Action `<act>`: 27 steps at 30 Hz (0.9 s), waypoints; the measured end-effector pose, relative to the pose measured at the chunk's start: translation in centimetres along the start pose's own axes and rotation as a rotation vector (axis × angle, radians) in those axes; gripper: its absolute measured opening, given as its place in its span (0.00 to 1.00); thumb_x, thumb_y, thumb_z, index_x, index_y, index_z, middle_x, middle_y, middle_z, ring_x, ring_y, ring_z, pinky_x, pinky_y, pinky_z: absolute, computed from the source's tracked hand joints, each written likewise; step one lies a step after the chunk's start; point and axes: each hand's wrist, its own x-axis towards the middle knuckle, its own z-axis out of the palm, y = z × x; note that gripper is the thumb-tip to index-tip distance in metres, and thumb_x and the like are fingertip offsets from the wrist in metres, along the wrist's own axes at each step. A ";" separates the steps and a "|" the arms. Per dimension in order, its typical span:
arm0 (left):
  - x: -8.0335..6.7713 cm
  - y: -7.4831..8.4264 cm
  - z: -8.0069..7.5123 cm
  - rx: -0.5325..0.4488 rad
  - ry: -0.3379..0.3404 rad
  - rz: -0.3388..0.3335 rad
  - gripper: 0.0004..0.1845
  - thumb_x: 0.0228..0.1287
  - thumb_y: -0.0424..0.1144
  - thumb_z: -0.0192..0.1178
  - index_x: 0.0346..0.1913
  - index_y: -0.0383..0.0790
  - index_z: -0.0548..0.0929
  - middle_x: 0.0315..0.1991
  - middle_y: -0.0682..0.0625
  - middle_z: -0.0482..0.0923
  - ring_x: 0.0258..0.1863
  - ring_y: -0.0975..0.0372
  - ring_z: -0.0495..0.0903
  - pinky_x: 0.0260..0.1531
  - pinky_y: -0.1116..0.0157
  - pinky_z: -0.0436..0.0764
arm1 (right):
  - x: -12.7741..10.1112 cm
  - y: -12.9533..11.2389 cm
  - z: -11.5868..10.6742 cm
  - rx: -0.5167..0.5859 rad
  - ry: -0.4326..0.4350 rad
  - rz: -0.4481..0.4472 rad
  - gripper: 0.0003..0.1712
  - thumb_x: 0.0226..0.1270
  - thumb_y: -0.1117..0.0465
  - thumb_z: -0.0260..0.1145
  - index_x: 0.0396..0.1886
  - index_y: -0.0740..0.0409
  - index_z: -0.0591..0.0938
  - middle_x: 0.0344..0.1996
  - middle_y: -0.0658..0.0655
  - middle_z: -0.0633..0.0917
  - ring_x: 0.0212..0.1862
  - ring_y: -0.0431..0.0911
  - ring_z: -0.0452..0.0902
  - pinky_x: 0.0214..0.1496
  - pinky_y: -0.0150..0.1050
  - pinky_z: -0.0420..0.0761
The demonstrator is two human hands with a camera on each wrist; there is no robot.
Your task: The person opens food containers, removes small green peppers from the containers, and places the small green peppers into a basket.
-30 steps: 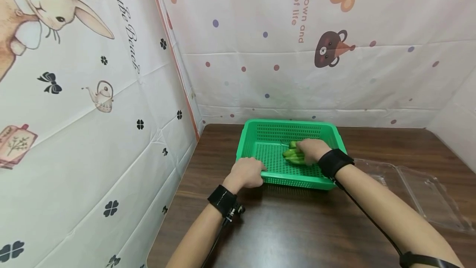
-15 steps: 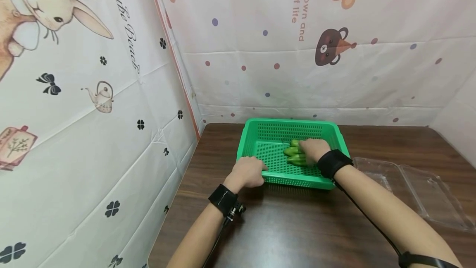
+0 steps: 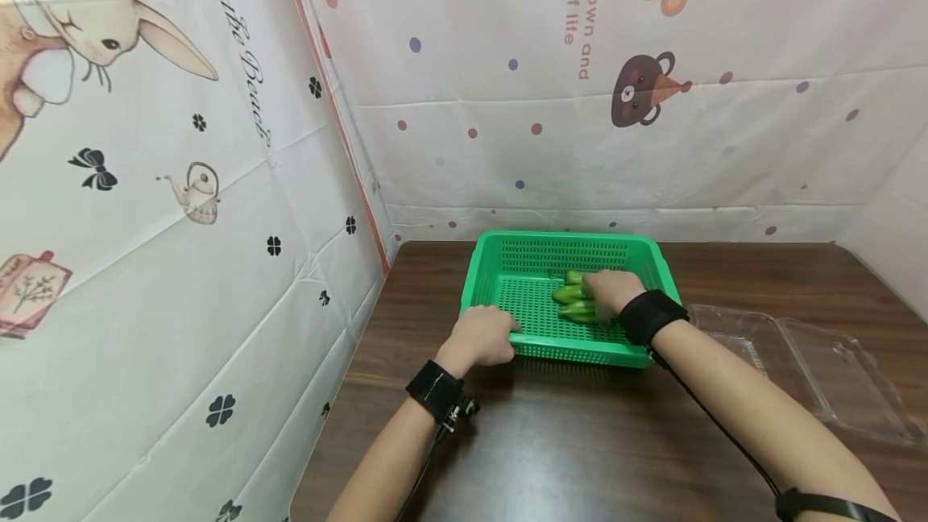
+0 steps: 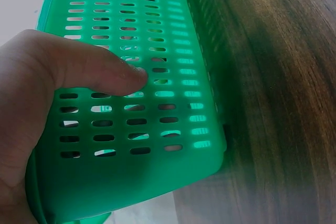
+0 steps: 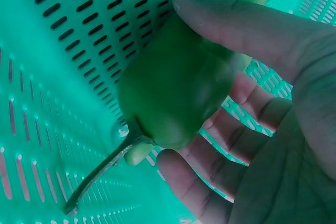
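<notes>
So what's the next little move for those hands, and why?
Probably lift the green pepper up out of the green basket. The right hand already has its fingers curled round it, and the left hand grips the basket's near rim, steadying it.

Glossy green peppers (image 3: pixel 573 302) — one stem showing — lie inside the slotted green basket (image 3: pixel 507 264).

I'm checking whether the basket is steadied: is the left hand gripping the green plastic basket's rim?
Yes, the left hand grips the near-left rim of the green perforated plastic basket, thumb pressed on its outer wall.
</notes>
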 end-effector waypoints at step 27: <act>0.0 0.4 0.1 -0.036 -0.004 -0.021 0.27 0.53 0.37 0.61 0.58 0.63 0.87 0.46 0.59 0.88 0.22 0.64 0.63 0.18 0.66 0.61 | -0.2 0.4 -0.7 0.035 -0.068 0.026 0.17 0.51 0.65 0.80 0.33 0.53 0.78 0.31 0.55 0.81 0.32 0.49 0.73 0.33 0.44 0.75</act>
